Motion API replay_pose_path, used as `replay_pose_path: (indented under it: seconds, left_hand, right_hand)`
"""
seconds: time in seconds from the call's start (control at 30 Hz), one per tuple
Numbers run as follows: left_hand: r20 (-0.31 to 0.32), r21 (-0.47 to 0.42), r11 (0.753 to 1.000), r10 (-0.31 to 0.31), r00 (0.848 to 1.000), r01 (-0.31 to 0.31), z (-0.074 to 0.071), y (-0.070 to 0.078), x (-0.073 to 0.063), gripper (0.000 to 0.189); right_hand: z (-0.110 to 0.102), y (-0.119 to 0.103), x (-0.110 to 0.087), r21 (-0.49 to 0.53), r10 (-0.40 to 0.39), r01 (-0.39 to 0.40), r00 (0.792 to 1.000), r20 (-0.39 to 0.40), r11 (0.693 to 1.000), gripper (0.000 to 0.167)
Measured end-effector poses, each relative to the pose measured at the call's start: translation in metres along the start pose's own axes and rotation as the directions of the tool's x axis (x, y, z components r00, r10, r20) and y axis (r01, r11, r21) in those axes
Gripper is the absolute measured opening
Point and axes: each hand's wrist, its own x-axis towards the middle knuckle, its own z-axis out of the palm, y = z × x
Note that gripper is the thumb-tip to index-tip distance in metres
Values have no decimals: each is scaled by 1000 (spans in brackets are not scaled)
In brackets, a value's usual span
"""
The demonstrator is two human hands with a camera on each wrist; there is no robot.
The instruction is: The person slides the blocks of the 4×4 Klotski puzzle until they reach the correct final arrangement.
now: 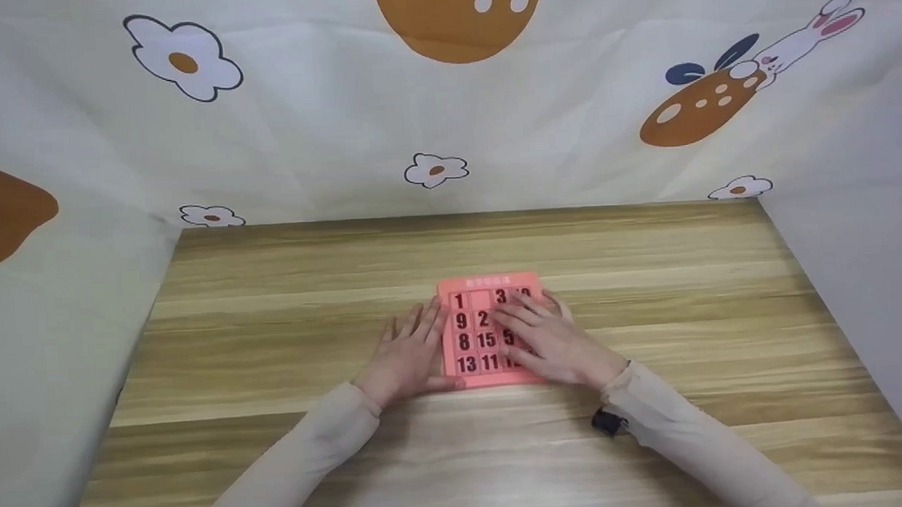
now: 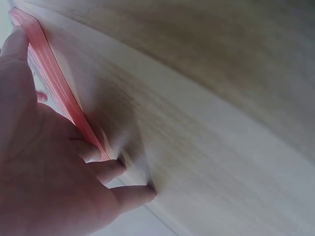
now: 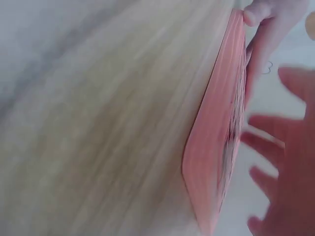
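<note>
A pink number slide puzzle (image 1: 491,381) lies flat on the wooden table in the head view. Its top row reads 1, a gap, 3 and a partly covered tile; 9, 2, 8, 15, 5, 13 and 11 show below. My left hand (image 1: 406,364) rests along its left side, fingers extended, thumb on the near left corner. In the left wrist view two fingertips of that hand (image 2: 54,167) touch the tabletop. My right hand (image 1: 555,344) spreads over the right-hand tiles and hides several; in the right wrist view its blurred fingers (image 3: 275,150) reach toward the puzzle's face.
The wood-grain table (image 1: 272,290) extends around the puzzle. A pale curtain (image 1: 326,123) printed with flowers and orange shapes stands behind it, with pale walls at both sides. A black object (image 1: 608,422) is at the right cuff.
</note>
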Motion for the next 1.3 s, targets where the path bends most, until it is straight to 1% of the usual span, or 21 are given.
replay_pose_path:
  seconds: [0.07,0.1,0.17,0.3,0.37,0.43,0.5,0.6,0.7,0.77,0.87,0.97,1.1,1.2,1.3]
  left_hand:
    - [1,-4,1000,2,1000,-2,0,0,0,113]
    - [2,0,1000,3,1000,-3,0,0,1,113]
    - [2,5,1000,7,1000,-7,0,0,1,113]
    - [6,27,1000,3,1000,-3,0,0,1,113]
    - [8,30,1000,0,1000,0,0,0,1,112]
    - [14,33,999,-4,1000,4,0,1,2,113]
    - [13,29,1000,-3,1000,3,0,1,2,113]
    - [11,21,1000,-4,1000,4,0,0,2,113]
    - [10,13,1000,-8,1000,8,0,0,2,114]
    - [12,13,1000,-11,1000,11,1,0,2,114]
    - [10,10,1000,-12,1000,12,1,0,1,114]
    - [6,9,1000,-13,1000,13,2,1,1,115]
    - [14,9,1000,-14,1000,14,1,1,0,115]
    - [20,8,1000,-15,1000,15,0,1,0,114]
    - [22,11,1000,-15,1000,14,-1,1,0,114]
  right_hand:
    - [0,3,3,-18,50,-51,998,-40,999,56]
    - [0,5,5,-26,67,-68,997,-47,997,56]
    - [0,6,9,-39,79,-81,996,-35,996,57]
    - [1,5,20,-17,34,-33,999,36,999,60]
    - [1,5,22,4,9,-9,999,48,1000,59]
    - [-1,6,21,17,-9,8,999,32,1000,57]
    - [-4,9,17,20,-22,22,1000,-12,1000,54]
    - [-9,14,8,8,-51,51,997,-66,999,42]
    - [-10,17,0,-18,-73,72,996,-58,997,34]
    - [-11,18,-3,-30,-75,74,997,-35,997,34]
    - [-11,18,-3,-37,-66,65,998,-23,997,36]
    - [-11,18,0,-55,-40,39,999,-12,998,40]
    - [-10,20,3,-94,21,-16,998,53,995,49]
    - [-8,23,3,-79,50,-44,995,86,996,53]
    - [-8,26,1,-34,46,-45,998,46,998,52]
